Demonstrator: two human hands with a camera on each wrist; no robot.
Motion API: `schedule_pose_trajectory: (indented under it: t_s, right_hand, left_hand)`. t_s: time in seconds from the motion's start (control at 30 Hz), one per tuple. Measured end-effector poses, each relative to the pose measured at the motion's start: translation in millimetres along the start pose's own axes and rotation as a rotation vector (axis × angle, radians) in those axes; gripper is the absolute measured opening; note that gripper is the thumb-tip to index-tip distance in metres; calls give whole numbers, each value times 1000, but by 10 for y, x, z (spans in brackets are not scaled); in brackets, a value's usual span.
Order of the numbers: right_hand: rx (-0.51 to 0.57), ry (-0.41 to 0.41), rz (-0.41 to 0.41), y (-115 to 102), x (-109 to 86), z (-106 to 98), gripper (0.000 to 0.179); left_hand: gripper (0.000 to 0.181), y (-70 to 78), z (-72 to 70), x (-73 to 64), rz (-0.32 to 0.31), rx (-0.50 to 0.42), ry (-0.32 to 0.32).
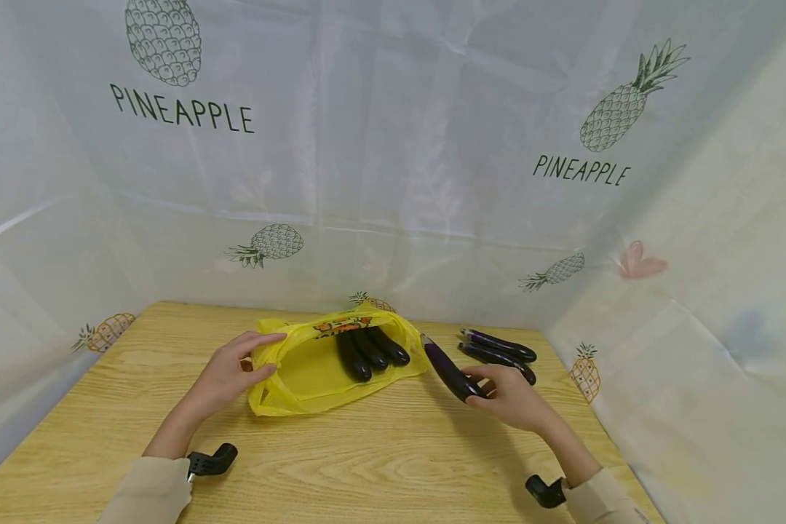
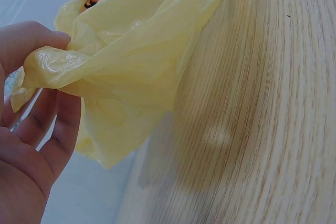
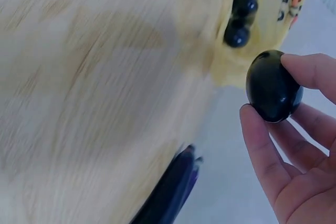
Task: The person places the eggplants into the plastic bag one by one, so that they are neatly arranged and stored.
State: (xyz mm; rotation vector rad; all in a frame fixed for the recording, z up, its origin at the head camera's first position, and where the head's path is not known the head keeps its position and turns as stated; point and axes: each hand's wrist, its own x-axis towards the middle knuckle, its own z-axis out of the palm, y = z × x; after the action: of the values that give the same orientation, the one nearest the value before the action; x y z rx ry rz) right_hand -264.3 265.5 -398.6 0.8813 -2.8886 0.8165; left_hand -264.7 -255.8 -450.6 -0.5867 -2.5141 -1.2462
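Observation:
On the table a yellow plastic bag [image 1: 314, 367] lies on its side, its mouth facing me. Three dark eggplants [image 1: 369, 352] lie side by side inside it. My left hand [image 1: 231, 371] pinches the left edge of the bag's mouth between thumb and fingers, as the left wrist view also shows. In my right hand [image 1: 507, 397] is another eggplant [image 1: 450, 370], gripped near its rounded end, above the table, its stem end pointing at the bag's right edge. The right wrist view shows that rounded end [image 3: 273, 87] between thumb and fingers.
Two more eggplants [image 1: 498, 352] lie together on the wooden table [image 1: 340, 466] at the back right. A white curtain [image 1: 393, 182] printed with pineapples hangs behind the table and along its sides. Both wrists carry black camera mounts [image 1: 212, 460].

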Motion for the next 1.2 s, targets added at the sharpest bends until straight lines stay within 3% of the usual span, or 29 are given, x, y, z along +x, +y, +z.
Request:
schedule_pose_trajectory:
  t_s: [0.6,0.77,1.2]
  right_hand:
    - [81,-79,1,-383,238,231,48]
    - [56,-73,5,-456,310,309,48]
    - [123,-67,-22,-642,470,519,46]
  left_hand:
    - [56,-5,2,2,-3,6,1]
    - [56,2,1,-1,-5,8,0]
    - [56,-8,-2,2,-8,-4,-2]
